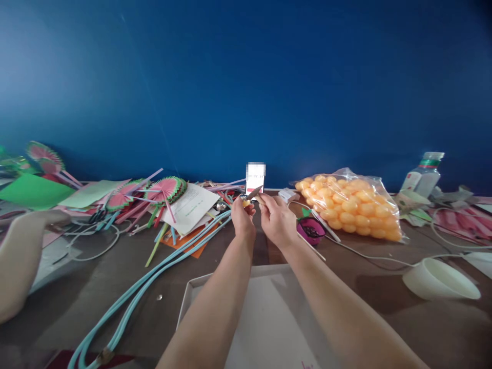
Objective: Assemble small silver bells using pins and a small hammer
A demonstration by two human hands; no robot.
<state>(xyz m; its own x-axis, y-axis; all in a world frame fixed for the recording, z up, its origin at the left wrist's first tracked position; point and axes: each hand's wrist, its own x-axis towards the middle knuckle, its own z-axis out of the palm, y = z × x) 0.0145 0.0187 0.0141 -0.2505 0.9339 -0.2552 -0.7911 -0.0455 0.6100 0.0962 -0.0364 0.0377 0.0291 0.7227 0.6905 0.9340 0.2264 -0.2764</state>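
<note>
Both my arms reach forward over a white tray [192,300]. My left hand [243,214] is closed round a small orange ball [246,203] held at the fingertips. My right hand [275,218] is closed on a small knife [255,192] with a pale handle; its blade points left and touches the top of the ball. The hands meet above the brown table [154,277], just in front of a small white box [255,178] by the blue wall.
A clear bag of orange balls [351,205] lies right of my hands, a magenta cup [310,230] beside it. A white bowl [438,279] and plastic bottle [423,177] sit right. Paper fans [165,188], straws, papers and light-blue tubing [154,277] clutter the left. Another person's arm [17,256] enters far left.
</note>
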